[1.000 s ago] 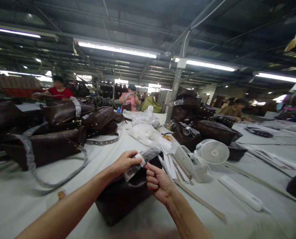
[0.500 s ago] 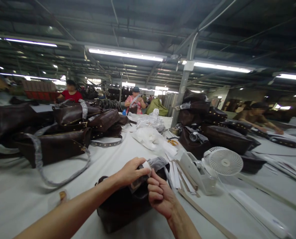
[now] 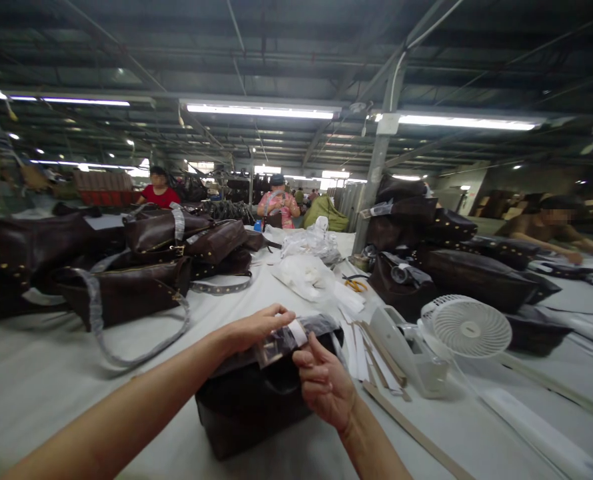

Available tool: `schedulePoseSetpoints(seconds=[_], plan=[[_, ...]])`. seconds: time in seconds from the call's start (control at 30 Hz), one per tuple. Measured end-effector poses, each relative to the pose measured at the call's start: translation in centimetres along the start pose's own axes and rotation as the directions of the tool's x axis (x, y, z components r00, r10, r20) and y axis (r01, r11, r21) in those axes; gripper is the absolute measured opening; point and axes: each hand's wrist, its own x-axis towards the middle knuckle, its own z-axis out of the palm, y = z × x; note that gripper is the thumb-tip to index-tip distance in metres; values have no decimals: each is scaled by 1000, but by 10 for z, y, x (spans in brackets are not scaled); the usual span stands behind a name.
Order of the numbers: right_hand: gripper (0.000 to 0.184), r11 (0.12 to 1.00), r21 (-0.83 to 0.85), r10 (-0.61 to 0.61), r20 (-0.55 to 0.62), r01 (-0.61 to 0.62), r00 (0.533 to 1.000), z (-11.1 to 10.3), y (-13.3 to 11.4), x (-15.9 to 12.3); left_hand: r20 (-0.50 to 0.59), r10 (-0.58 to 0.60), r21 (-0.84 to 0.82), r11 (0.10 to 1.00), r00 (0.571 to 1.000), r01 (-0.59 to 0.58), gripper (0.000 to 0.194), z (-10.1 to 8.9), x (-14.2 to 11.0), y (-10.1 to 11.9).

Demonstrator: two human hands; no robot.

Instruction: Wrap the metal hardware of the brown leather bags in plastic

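Observation:
A dark brown leather bag (image 3: 249,403) lies on the white table (image 3: 36,387) just in front of me. Its strap (image 3: 289,337) is wrapped in clear plastic film with a white paper tab. My left hand (image 3: 256,327) pinches the wrapped strap from above, fingers closed on it. My right hand (image 3: 326,383) is curled below the strap, thumb and fingers closed on its film at the white tab.
Piles of brown bags (image 3: 146,267) lie at the left and behind a small white desk fan (image 3: 469,330) at the right. Paper strips (image 3: 376,353), scissors (image 3: 354,285) and plastic bags (image 3: 309,270) lie beyond my hands. Other people work at far tables.
My view has drifted left and slightly down. Both hands stay on the wrapped strap; the left fingers have shifted along it and the film has been pulled flatter.

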Motion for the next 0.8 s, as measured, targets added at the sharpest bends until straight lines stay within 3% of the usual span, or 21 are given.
schedulePoseSetpoints(seconds=[0.13, 0.27, 0.4, 0.53, 0.6, 0.63, 0.7, 0.73, 0.8], plan=[[32, 991, -126, 13, -191, -37, 982, 10, -2, -9, 36, 42, 189, 981, 998, -48, 63, -16, -24, 15], [25, 950, -312, -109, -309, 8, 945, 12, 0, -18, -72, 109, 618, 785, 991, -41, 80, -5, -63, 5], [32, 925, -379, -90, -272, -20, 958, 14, -2, -32, -209, 192, 752, 658, 959, 32, 60, 6, -89, -18], [45, 782, -622, -72, -155, -41, 985, 8, -19, -58, -281, 199, 754, 650, 939, 87, 36, 0, -92, -31], [45, 613, -789, -231, -148, 26, 962, 5, -38, -68, -311, 185, 697, 711, 932, 91, 31, -7, -90, -34], [43, 462, -884, -364, -111, 75, 925, 4, -49, -70, -323, 184, 660, 746, 928, 82, 29, -11, -87, -35], [39, 42, -991, -573, 82, 129, 815, 4, -72, -67, -337, 205, 601, 798, 919, 42, 26, -17, -83, -37], [39, -168, -978, -599, 200, 123, 775, 5, -82, -63, -345, 226, 583, 812, 911, 19, 26, -18, -81, -38], [52, -476, -874, -517, 364, 92, 775, 9, -95, -49, -378, 273, 562, 827, 884, -14, 29, -19, -79, -42]])
